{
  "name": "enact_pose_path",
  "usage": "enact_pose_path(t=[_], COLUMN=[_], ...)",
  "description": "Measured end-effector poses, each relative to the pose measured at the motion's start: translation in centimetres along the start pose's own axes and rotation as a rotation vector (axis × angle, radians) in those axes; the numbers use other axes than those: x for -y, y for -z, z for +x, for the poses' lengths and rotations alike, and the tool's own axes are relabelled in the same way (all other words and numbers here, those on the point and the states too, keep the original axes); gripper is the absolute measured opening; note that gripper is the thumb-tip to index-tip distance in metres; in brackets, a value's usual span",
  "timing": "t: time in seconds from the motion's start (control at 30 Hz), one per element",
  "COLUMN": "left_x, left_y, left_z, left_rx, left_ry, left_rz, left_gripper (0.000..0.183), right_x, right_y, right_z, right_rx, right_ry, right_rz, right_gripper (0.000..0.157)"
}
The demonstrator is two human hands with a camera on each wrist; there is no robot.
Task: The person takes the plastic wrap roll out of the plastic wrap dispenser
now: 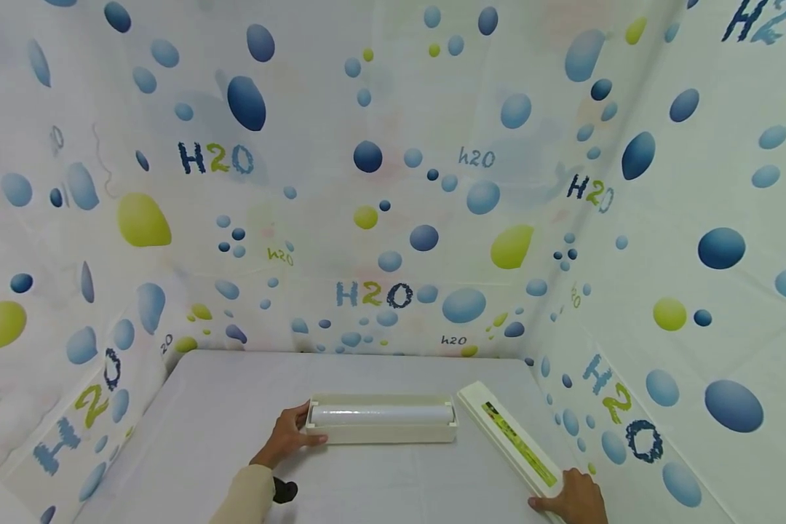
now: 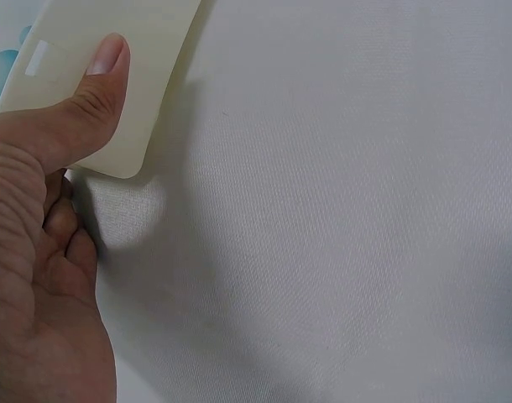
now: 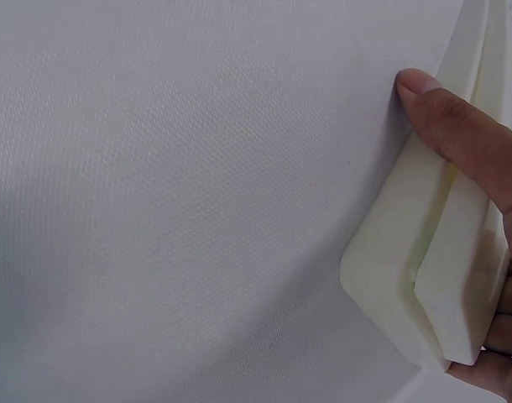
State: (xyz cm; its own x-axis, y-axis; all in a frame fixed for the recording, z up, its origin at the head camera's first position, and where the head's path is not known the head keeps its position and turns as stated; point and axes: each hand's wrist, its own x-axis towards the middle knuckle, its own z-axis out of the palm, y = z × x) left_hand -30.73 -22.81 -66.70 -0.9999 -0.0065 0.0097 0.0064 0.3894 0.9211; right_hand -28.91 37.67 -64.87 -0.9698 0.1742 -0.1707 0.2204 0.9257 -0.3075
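Note:
A cream plastic cling film dispenser box (image 1: 383, 435) lies crosswise on the table, with a shiny roll of clear film (image 1: 383, 415) inside its open top. My left hand (image 1: 290, 435) grips the box's left end. In the left wrist view its thumb (image 2: 101, 101) lies flat along the pale front face, while the fingers are mostly hidden behind. To the right, the long cream lid (image 1: 507, 433) slants toward me and bears a yellow-green label (image 1: 520, 444). Its near end is in my right hand (image 1: 573, 498), thumb on one side and fingers round the other.
A white cloth covers the table (image 1: 236, 386). Curtains (image 1: 393, 182) printed with blue and green drops and H2O lettering hang behind and on both sides. A dark strap end (image 1: 284, 490) sticks out at the left wrist beside a beige sleeve (image 1: 244, 495).

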Motion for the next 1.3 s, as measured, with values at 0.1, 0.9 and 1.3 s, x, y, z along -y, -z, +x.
enact_pose_path(t=[0.1,0.9,1.3], left_x=[-0.1,1.5,0.3], left_y=[0.0,0.0,0.1], left_z=[0.0,0.2,0.1], left_rx=[0.006,-0.027,0.015], left_ry=[-0.002,-0.096,-0.035], left_rz=[0.009,0.037,-0.015], left_gripper=[0.103,0.106,0.105], right_x=[0.0,0.2,0.5], right_y=[0.0,0.4,1.3], right_z=[-0.2,-0.5,-0.4], right_rx=[0.012,0.052,0.066], right_ry=[-0.017,-0.038,-0.025], right_rz=[0.002,-0.030,-0.064], right_gripper=[0.109,0.116,0.128])
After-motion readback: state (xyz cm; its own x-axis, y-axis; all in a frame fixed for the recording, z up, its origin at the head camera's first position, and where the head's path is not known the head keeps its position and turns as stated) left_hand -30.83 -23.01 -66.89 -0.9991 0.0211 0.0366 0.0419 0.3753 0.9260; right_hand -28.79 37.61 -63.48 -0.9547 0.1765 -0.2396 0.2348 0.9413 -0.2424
